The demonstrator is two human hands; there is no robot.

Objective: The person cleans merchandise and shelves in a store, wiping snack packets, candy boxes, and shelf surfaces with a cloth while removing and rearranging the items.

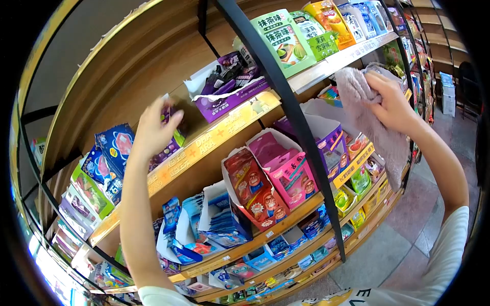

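Note:
My right hand is closed round a greyish-mauve cloth, which hangs down in front of the shelves on the right. My left hand is at the upper shelf, its thumb and fingers curled round the upper part of a purple snack box with green on it. Part of that box is hidden behind the hand and forearm. To its right, an open purple-and-white carton holds dark purple wrapped sweets. Blue snack bags stand left of my left forearm.
A black metal post runs between the two shelf bays. Below are red packets, a pink carton and blue packets. A green matcha bag stands upper right. Tiled floor lies at lower right.

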